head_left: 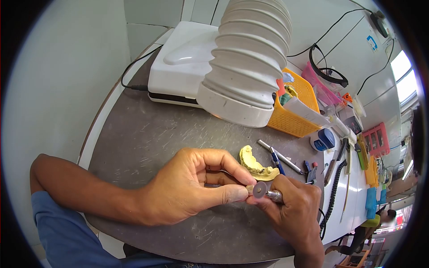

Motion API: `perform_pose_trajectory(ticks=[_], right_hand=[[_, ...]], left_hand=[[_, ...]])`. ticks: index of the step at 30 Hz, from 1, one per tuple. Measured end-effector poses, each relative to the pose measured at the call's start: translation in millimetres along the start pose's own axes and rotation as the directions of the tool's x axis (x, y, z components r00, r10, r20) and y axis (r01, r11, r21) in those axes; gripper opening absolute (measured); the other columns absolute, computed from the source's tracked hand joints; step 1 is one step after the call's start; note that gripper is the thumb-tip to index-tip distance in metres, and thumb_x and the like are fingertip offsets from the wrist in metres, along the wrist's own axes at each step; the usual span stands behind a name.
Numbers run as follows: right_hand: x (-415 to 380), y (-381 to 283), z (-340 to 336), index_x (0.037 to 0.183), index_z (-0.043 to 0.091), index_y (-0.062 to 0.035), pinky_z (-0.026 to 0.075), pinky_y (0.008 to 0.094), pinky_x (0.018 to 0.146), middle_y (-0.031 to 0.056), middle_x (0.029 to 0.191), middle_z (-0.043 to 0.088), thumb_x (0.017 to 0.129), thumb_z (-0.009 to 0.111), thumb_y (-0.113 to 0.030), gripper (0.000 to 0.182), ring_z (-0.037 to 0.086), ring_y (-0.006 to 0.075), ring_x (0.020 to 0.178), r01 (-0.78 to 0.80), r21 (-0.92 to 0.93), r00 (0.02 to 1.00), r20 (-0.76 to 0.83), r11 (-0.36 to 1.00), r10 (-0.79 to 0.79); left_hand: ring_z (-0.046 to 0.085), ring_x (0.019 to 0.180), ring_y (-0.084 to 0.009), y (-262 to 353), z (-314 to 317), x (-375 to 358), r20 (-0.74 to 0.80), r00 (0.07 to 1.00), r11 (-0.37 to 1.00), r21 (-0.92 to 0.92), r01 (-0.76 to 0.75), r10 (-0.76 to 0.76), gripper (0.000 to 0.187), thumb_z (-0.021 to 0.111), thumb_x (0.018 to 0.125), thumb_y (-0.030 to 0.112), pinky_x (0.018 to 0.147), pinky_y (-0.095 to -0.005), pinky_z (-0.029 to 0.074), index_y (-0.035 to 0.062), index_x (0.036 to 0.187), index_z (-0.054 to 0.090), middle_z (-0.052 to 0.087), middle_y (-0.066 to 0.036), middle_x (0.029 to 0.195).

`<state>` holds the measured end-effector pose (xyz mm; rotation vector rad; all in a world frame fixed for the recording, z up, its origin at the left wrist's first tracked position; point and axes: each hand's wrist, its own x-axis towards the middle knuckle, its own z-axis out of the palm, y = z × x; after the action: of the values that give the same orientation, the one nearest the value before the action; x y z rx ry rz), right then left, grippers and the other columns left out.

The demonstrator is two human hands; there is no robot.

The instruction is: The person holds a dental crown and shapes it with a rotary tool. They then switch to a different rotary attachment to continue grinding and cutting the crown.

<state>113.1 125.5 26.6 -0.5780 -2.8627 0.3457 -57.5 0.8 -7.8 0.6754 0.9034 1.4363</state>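
Left hand [187, 187]: fingers curled, thumb and forefinger pinched on a small workpiece [250, 189], near the bench [143, 134] front edge. Piece mostly hidden by the fingertips, can't tell what it is. Right hand [297, 207]: closed around a rotary handpiece [273, 194], its cutting disc [259, 189] touching the workpiece. Handpiece body buried in the fist, only the metal nose shows. Yellow dental cast [254, 164] lies on the bench just behind both hands. Corrugated extraction hose [250, 58] hangs over the bench's back edge, top cut off.
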Motion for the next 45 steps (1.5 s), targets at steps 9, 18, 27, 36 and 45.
perform_pose_trajectory(ticks=[9, 18, 27, 36, 45], right_hand=[[1.4, 4.0, 4.6, 0.060, 0.047, -0.0079, 0.037, 0.0315, 0.037, 0.0027, 0.050, 0.048, 0.072, 0.075, -0.046, 0.049, 0.052, 0.0180, 0.040, 0.093, -0.025, 0.993, -0.075, 0.995, -0.094], [0.0, 4.1, 4.0, 0.059, 0.047, -0.0081, 0.037, 0.0323, 0.038, 0.0032, 0.051, 0.049, 0.072, 0.075, -0.046, 0.048, 0.053, 0.0190, 0.041, 0.083, -0.016, 0.995, -0.056, 0.996, -0.084], [0.7, 2.9, 3.6, 0.059, 0.047, -0.0081, 0.037, 0.0321, 0.038, 0.0031, 0.051, 0.049, 0.072, 0.075, -0.046, 0.049, 0.053, 0.0190, 0.041, 0.080, -0.010, 0.995, -0.060, 0.997, -0.080], [0.6, 3.9, 3.9, 0.059, 0.046, -0.0079, 0.037, 0.0318, 0.038, 0.0030, 0.050, 0.048, 0.072, 0.075, -0.046, 0.050, 0.052, 0.0184, 0.040, 0.097, -0.020, 0.992, -0.078, 0.995, -0.099], [-0.6, 5.3, 2.5, 0.059, 0.046, -0.0081, 0.036, 0.0317, 0.038, 0.0030, 0.051, 0.047, 0.071, 0.075, -0.047, 0.050, 0.052, 0.0186, 0.041, 0.096, -0.026, 0.995, -0.039, 0.995, -0.097]], left_hand=[[0.062, 0.101, -0.0193, -0.9, -0.9, -0.2, 0.007, 1.000, 1.000, 0.006, -0.010, 0.010, 0.015, 0.062, 0.084, -0.006, 0.092, -0.0305, 0.052, -0.0023, 0.099, 0.059, 0.060, -0.014, 0.107], [0.062, 0.101, -0.0195, -0.3, -0.4, -0.9, 0.015, 1.000, 1.000, 0.000, -0.012, 0.012, 0.015, 0.062, 0.085, -0.005, 0.091, -0.0304, 0.052, -0.0025, 0.100, 0.059, 0.060, -0.014, 0.107], [0.063, 0.099, -0.0197, -2.1, -1.0, -0.6, 0.026, 0.999, 0.999, 0.000, -0.037, 0.037, 0.014, 0.062, 0.085, -0.004, 0.091, -0.0300, 0.052, -0.0024, 0.099, 0.059, 0.061, -0.014, 0.105], [0.063, 0.100, -0.0199, -1.3, -0.7, -0.6, 0.021, 0.999, 0.999, 0.022, -0.037, 0.037, 0.014, 0.062, 0.085, -0.005, 0.091, -0.0298, 0.052, -0.0021, 0.099, 0.060, 0.061, -0.014, 0.105], [0.063, 0.099, -0.0204, -2.8, -1.3, 0.3, 0.022, 0.999, 0.999, 0.026, -0.034, 0.034, 0.015, 0.061, 0.085, -0.006, 0.090, -0.0303, 0.053, -0.0022, 0.100, 0.061, 0.062, -0.016, 0.106]])
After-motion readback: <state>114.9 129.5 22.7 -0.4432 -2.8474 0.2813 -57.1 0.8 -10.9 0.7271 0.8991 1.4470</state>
